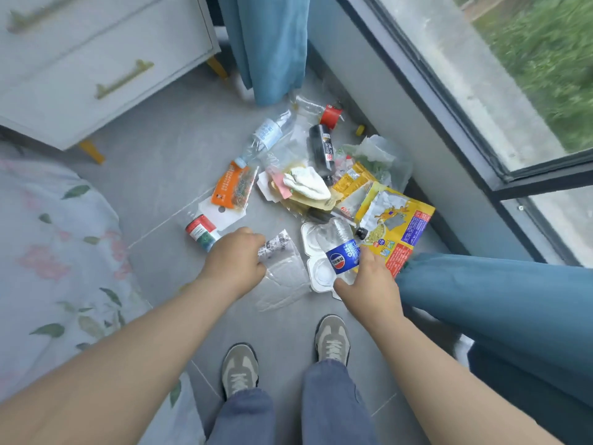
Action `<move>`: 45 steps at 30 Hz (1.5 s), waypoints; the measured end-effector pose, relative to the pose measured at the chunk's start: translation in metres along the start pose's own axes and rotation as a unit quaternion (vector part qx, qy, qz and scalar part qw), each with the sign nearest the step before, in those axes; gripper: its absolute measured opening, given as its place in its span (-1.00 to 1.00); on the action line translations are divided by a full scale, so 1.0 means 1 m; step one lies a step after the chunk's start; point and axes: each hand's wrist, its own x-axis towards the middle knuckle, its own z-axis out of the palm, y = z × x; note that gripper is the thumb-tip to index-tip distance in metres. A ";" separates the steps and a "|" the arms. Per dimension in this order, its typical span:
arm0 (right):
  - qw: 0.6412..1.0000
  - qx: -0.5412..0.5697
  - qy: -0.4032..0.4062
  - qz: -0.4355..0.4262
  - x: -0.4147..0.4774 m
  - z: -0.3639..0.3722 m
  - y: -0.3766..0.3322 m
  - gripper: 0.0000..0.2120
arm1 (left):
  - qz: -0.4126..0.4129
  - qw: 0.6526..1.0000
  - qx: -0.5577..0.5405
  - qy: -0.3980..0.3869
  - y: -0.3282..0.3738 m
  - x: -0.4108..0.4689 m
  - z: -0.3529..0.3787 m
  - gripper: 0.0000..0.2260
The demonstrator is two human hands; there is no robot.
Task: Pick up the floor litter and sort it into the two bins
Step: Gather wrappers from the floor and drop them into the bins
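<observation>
Left hand [236, 261]: fist closed on clear plastic wrapper [282, 264].
Right hand [369, 284]: gripping blue-labelled bottle [341, 248].
Floor [167, 155]: litter heap beside window.

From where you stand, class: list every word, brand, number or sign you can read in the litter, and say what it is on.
None reads clearly.
Blue-label bottle: round logo, characters blurred.
Black bottle: print too small.
Orange packet: blurred.
Yellow bag: blurred.
Barcode wrapper: digits unreadable.
</observation>
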 end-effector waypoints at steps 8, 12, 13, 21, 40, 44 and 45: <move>0.992 0.092 0.079 0.033 -0.146 -0.136 -0.057 -0.72 | -0.007 0.998 -0.060 0.026 0.065 -0.143 -0.140 -0.73; 0.977 0.167 0.117 0.062 -0.236 -0.195 -0.066 -0.66 | -0.006 0.994 -0.097 0.049 0.106 -0.225 -0.207 -0.74; 0.973 0.178 0.127 0.072 -0.258 -0.209 -0.066 -0.68 | -0.002 0.993 -0.101 0.058 0.118 -0.245 -0.222 -0.72; 0.914 0.292 0.245 0.136 -0.425 -0.295 -0.015 -0.71 | 0.090 0.980 -0.156 0.079 0.219 -0.359 -0.276 -0.79; 0.706 0.387 0.472 0.359 -0.721 -0.349 0.248 -0.67 | 0.449 0.893 -0.023 0.007 0.558 -0.554 -0.183 -0.90; 0.635 0.404 0.511 0.415 -0.774 -0.332 0.286 -0.67 | 0.494 0.869 -0.004 -0.034 0.609 -0.593 -0.144 -0.96; 0.620 0.408 0.512 0.433 -0.786 -0.327 0.294 -0.67 | 0.510 0.859 0.008 -0.040 0.621 -0.604 -0.135 -0.97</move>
